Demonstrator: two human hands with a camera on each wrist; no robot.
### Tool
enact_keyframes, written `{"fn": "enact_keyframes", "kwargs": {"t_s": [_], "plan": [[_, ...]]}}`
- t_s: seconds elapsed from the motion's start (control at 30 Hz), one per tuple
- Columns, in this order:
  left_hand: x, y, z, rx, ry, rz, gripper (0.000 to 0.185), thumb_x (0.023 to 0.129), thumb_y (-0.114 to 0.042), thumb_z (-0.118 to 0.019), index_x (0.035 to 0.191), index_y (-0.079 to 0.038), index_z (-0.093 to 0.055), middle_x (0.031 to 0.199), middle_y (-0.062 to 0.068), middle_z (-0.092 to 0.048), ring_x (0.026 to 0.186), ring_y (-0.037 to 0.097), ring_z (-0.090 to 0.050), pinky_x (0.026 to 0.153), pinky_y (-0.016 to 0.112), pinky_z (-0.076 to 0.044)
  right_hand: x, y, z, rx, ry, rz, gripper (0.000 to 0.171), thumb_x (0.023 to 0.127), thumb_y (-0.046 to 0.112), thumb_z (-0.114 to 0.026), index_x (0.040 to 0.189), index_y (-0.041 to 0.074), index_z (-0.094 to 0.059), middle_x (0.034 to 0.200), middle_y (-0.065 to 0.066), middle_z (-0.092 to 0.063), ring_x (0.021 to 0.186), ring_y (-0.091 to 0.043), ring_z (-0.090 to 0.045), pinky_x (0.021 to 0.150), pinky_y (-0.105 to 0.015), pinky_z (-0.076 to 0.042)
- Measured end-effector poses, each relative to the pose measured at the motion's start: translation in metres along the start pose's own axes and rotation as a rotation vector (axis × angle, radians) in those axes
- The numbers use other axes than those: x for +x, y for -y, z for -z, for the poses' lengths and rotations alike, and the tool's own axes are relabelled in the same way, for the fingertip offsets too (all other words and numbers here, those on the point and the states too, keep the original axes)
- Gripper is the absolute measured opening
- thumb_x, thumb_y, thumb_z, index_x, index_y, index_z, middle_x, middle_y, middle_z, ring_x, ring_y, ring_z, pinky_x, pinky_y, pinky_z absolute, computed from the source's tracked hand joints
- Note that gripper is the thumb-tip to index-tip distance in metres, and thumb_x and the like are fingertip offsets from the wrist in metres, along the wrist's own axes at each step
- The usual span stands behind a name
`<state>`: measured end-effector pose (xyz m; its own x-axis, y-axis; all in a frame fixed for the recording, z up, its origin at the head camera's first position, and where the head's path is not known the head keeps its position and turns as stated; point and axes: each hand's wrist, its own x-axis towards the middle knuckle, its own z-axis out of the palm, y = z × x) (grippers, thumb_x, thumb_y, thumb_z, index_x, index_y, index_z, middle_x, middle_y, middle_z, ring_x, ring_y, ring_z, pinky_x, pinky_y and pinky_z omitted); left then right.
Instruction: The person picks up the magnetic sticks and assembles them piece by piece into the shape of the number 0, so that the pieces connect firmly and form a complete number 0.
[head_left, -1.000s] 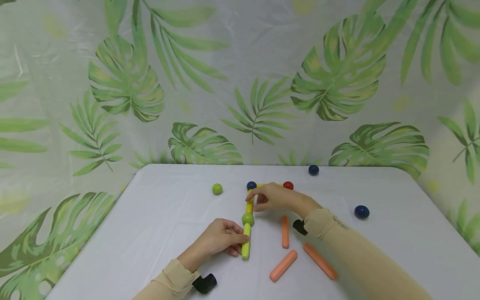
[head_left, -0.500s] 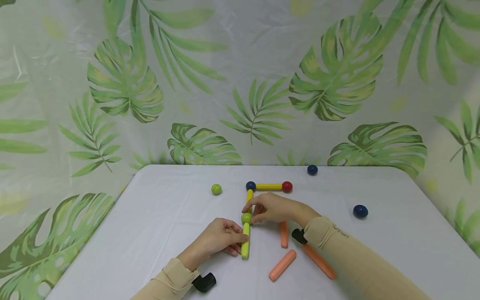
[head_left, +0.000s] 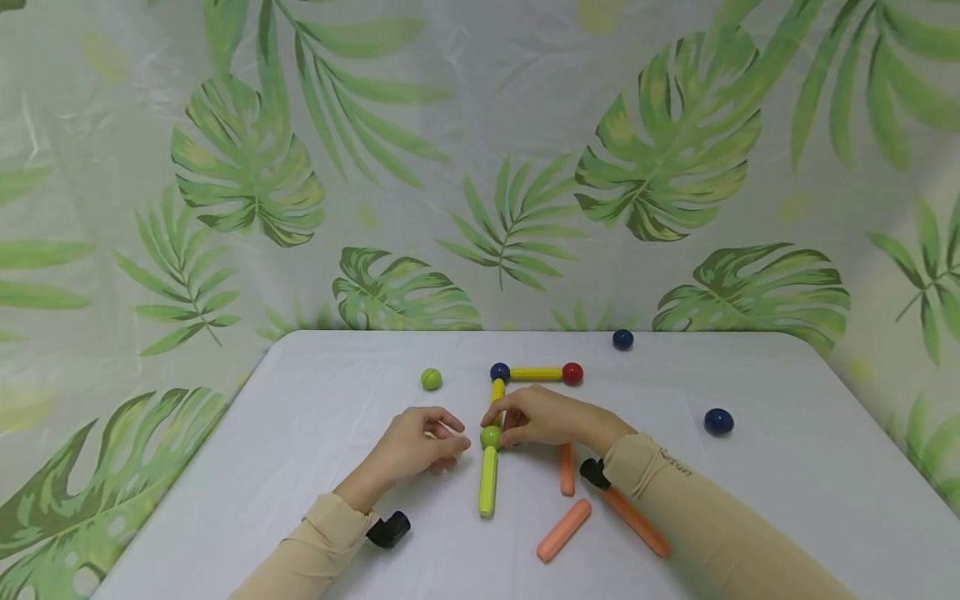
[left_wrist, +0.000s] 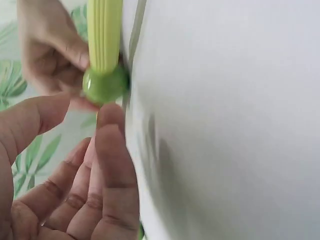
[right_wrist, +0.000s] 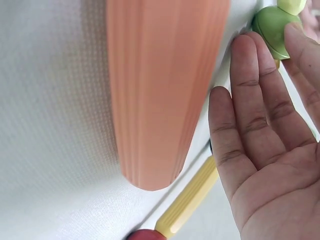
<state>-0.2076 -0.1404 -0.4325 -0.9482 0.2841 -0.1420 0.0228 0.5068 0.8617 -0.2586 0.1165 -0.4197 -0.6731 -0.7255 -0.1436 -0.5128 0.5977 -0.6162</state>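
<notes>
A green ball [head_left: 491, 436] joins a lime rod [head_left: 488, 482] below it to a yellow rod [head_left: 497, 392] above it. That chain runs up to a dark blue ball [head_left: 499, 372], a second yellow rod [head_left: 536, 374] and a red ball [head_left: 572, 372]. My right hand [head_left: 525, 417] pinches the green ball [right_wrist: 272, 22] with its fingertips. My left hand [head_left: 427, 437] hovers just left of the ball [left_wrist: 104, 85], fingers loosely curled and holding nothing. The lime rod [left_wrist: 105, 30] lies free on the white table [head_left: 787, 467].
Three orange rods [head_left: 566, 468] [head_left: 564, 529] [head_left: 637, 522] lie under and beside my right forearm. A loose green ball [head_left: 431, 379] sits at the left; two dark blue balls [head_left: 622, 338] [head_left: 718, 421] sit at the back and right. A leaf-print backdrop rises behind the table.
My left hand let go of the lime rod and moved up beside the green ball. My right hand slid down from the blue ball corner to the green ball.
</notes>
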Motion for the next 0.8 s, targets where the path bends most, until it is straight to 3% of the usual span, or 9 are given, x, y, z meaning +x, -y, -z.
{"fn": "enact_keyframes", "kwargs": {"t_s": [0.17,0.3,0.53,0.8], "plan": [[0.016,0.001,0.026,0.059,-0.152,-0.008,0.033,0.093,-0.015,-0.083,0.123,-0.006,-0.073,0.097,0.006,-0.075,0.073,0.019,-0.077,0.066,0.031,-0.061,0.0,-0.001,-0.001,0.009,-0.005,-0.005,0.029,0.099,0.018,-0.079,0.128,0.02,-0.076,0.097,0.008,-0.076,0.09,-0.003,-0.067,0.088,-0.024,-0.056],[0.03,0.003,0.042,0.066,-0.231,0.006,0.038,0.094,-0.013,-0.082,0.13,-0.009,-0.07,0.114,0.012,-0.071,0.077,0.024,-0.079,0.067,0.031,-0.061,-0.001,-0.002,-0.001,0.009,-0.006,-0.007,0.028,0.1,0.019,-0.078,0.128,0.021,-0.076,0.096,0.009,-0.075,0.088,-0.002,-0.066,0.086,-0.023,-0.055],[0.051,0.011,0.051,0.057,-0.248,0.051,0.049,0.095,-0.014,-0.081,0.142,-0.013,-0.067,0.139,0.018,-0.065,0.077,0.017,-0.077,0.066,0.029,-0.059,-0.001,-0.002,-0.002,0.016,-0.014,-0.014,0.027,0.099,0.018,-0.079,0.127,0.02,-0.076,0.096,0.008,-0.075,0.086,-0.003,-0.065,0.083,-0.022,-0.055],[0.069,0.02,0.051,0.073,-0.258,0.093,0.053,0.094,-0.019,-0.083,0.144,-0.014,-0.065,0.146,0.019,-0.061,0.074,0.014,-0.074,0.063,0.027,-0.056,0.0,0.0,-0.002,0.012,-0.016,-0.02,0.027,0.1,0.018,-0.078,0.127,0.021,-0.076,0.094,0.01,-0.074,0.085,-0.003,-0.065,0.083,-0.022,-0.054]]}}
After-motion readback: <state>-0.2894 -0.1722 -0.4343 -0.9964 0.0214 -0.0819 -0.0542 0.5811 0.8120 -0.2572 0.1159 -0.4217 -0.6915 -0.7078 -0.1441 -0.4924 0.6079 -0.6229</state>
